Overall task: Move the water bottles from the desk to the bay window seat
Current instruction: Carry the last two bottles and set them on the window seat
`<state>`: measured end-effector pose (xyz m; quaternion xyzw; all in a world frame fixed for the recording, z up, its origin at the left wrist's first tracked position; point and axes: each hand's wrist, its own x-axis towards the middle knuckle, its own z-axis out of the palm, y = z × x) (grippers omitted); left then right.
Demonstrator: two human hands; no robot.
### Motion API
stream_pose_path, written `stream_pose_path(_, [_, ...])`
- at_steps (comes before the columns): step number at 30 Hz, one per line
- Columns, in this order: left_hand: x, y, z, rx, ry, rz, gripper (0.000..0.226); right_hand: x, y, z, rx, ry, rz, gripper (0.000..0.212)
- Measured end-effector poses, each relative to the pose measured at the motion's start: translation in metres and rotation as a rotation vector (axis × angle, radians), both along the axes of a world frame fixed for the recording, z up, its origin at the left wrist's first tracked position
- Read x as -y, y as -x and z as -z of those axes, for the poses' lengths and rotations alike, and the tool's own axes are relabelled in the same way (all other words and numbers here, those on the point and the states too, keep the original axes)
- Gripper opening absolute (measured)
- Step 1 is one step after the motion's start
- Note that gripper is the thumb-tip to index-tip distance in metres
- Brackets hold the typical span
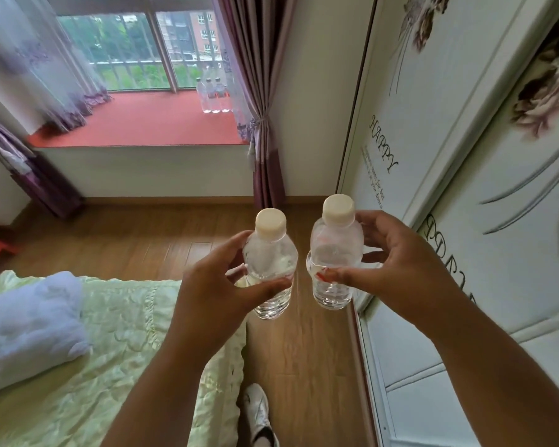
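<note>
Head view looks down on our two bare arms stretched out over a wooden plank floor (136,243), each hand carrying a bottle upright. Our left hand (213,285) is wrapped around a clear plastic water bottle with a cream screw cap (270,253), thumb across the front of its lower body and fingers curled behind it. Our right hand (397,266) grips a second clear plastic bottle with a cream cap and a bit of red label (334,250), thumb pressed across its middle and fingers spread behind. The two bottles stand just beside each other without touching, the right one held a little higher. Ahead of us lies the red-topped bay window seat (142,124), and at its far right corner, against the glass, three more clear water bottles (212,95) stand close together in a row. A purple curtain tied back with a cord (259,101) hangs just to the right of them, and a sheer pale lilac curtain (36,66) covers the left side of the window. To our left is a bed with a pale green quilted cover (120,350), and a soft white pillow (29,324) rests on it. On our right runs a white wardrobe door printed with flowers and lettering (465,156). Between the bed and the wardrobe, a white shoe (255,411) shows on the floor below our arms.
</note>
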<state>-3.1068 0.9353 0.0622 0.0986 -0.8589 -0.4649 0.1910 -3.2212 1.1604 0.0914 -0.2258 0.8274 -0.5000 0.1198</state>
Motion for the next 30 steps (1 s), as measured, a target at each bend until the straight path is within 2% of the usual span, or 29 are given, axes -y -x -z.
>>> stream_pose_path(5, [0.037,0.063,0.002,0.011,0.027,0.069,0.075,0.027,0.043,-0.007,-0.024,-0.042,0.084,0.070])
stream_pose_path(10, [0.083,0.124,-0.005,-0.022,0.028,0.126,0.083,0.063,0.083,-0.018,-0.056,-0.060,0.146,0.072])
stream_pose_path(16, [0.128,0.178,-0.009,-0.028,0.012,0.176,0.079,0.104,0.117,-0.014,-0.076,-0.033,0.212,0.068])
stream_pose_path(26, [0.181,0.227,0.002,0.028,-0.024,0.111,0.082,0.163,0.190,-0.004,-0.035,-0.003,0.137,0.074])
stream_pose_path(30, [0.198,0.254,0.002,0.025,-0.032,0.034,0.080,0.187,0.236,0.002,-0.013,0.026,0.067,0.068])
